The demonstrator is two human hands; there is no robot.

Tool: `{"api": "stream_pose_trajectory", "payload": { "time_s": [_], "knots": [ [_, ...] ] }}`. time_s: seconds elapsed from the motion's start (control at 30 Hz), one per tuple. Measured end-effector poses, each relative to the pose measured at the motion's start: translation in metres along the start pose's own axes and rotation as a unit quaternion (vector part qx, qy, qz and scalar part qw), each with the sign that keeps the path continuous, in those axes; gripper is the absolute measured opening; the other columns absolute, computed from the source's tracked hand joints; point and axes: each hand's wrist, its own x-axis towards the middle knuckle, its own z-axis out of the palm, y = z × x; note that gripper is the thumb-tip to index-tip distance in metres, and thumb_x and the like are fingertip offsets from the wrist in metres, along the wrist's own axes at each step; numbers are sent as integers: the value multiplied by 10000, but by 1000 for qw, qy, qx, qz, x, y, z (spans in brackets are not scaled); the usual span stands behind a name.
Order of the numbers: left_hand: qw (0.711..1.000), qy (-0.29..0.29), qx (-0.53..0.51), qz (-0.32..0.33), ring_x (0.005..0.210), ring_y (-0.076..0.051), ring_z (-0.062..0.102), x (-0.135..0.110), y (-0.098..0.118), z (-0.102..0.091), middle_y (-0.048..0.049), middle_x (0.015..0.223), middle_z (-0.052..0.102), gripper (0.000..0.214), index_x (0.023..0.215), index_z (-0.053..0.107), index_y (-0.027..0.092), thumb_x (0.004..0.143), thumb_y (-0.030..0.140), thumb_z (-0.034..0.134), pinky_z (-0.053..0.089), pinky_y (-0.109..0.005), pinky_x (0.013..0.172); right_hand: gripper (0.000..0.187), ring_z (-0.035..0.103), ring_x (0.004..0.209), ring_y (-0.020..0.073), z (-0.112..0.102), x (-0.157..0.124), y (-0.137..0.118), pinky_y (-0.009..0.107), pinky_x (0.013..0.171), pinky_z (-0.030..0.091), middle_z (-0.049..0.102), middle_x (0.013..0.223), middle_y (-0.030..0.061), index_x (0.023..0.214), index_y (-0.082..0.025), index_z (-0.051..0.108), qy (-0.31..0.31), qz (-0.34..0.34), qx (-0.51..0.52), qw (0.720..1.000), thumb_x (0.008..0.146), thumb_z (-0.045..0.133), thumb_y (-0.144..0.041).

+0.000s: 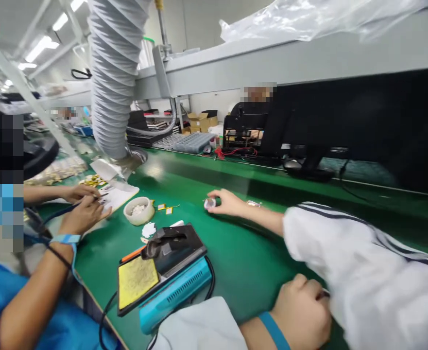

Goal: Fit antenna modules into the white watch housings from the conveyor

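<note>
My right hand (pixel 230 203), reaching out from a white sleeve with dark stripes, grips a small round spool-like thing (pixel 210 203) between thumb and fingers, over the green mat. What is wound on it, if anything, is too small to tell. Closer to me, my left hand (pixel 303 311) is closed in a fist and wears a blue wristband. A bit of something dark and pale shows at its fingers, but I cannot make out what it is. A small flat pale piece (pixel 253 203) lies on the mat behind my right wrist.
A blue soldering station (pixel 175 291) with a yellow sponge (pixel 138 280) stands left of my hands. Beyond it are a white tape roll (pixel 139 211) holding white bits and small yellow parts (pixel 169 210). A co-worker's hands (pixel 84 211) work at left, near a hanging duct (pixel 115 78). Monitors (pixel 363 121) stand behind.
</note>
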Motion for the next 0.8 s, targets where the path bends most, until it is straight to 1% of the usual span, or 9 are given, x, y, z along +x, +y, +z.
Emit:
{"api": "stream_pose_trajectory", "payload": {
  "time_s": [0.07,0.1,0.17,0.23,0.33,0.4,0.53,0.67,0.8],
  "knots": [
    [996,-8,-70,45,810,-148,526,35,56,46,-62,917,565,161,870,570,180,835,272,442,485,-275,690,499,517,908,175,-3,-49,-2,294,800,425,585,990,56,1049,-164,528,-21,-19,5,1000,627,658,-399],
    [994,4,-93,55,769,-164,514,46,74,65,-66,838,562,152,817,572,153,805,261,467,489,-287,649,489,527,874,171,-4,-70,-3,285,770,435,599,942,46,1006,-170,553,-40,-30,8,999,596,678,-407],
    [988,35,-144,45,757,-191,487,57,89,93,-71,773,533,129,754,566,146,759,243,482,478,-307,626,530,526,895,163,-7,-97,-3,269,788,430,591,984,33,960,-192,575,-74,-69,14,995,503,735,-407],
    [984,51,-165,37,767,-194,471,57,86,105,-68,791,522,121,793,561,157,757,223,466,467,-314,639,545,493,993,179,-14,-102,4,295,864,395,537,1106,36,948,-221,589,-65,-70,-15,995,471,747,-432],
    [983,48,-174,39,759,-186,463,52,78,102,-59,799,520,131,836,553,162,760,196,452,457,-306,660,521,442,1070,238,-28,-83,30,398,907,353,480,1166,118,1071,-170,531,22,52,-83,995,636,649,-432],
    [984,43,-170,41,757,-184,462,50,76,96,-58,795,526,140,845,554,156,761,176,445,455,-305,683,515,467,1028,269,-34,-69,50,442,872,373,501,1103,171,1068,-93,519,35,123,-105,986,662,645,-382],
    [982,57,-175,31,769,-173,475,51,79,91,-47,807,551,176,870,569,168,763,132,434,458,-286,701,292,530,922,159,-38,-65,73,360,787,455,527,1061,71,1051,-137,507,12,188,-104,977,828,466,-321],
    [979,72,-190,18,785,-159,496,51,80,89,-33,813,570,198,879,580,182,764,102,440,459,-277,737,304,558,830,160,-54,-110,74,292,732,455,586,924,59,930,-121,575,11,185,-68,980,757,549,-370],
    [973,79,-218,-6,773,-169,511,52,82,82,-48,799,585,185,858,587,149,770,84,438,461,-307,728,304,567,756,162,-78,-199,75,249,673,434,612,828,39,856,-152,617,1,166,-43,985,669,601,-392]
  ]
}}
